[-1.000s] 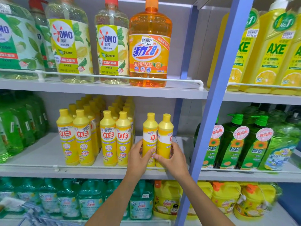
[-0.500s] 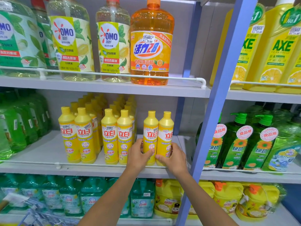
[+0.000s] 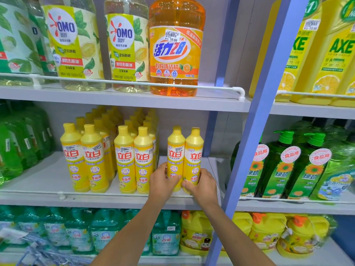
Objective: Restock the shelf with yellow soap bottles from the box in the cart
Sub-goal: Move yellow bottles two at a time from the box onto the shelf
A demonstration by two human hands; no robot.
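While the left hand [image 3: 163,182] grips the left bottle [image 3: 175,154] and the right hand [image 3: 204,187] the right bottle [image 3: 193,156], fingers curled, both stand on the shelf [image 3: 48,175]; their row looks barely started.

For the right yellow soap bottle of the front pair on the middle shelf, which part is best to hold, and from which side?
Hold the right yellow soap bottle round its straight lower body, coming from the front-right. It stands upright, the left yellow soap bottle touches its other side, and its top narrows to a cap. The right hand grips there.
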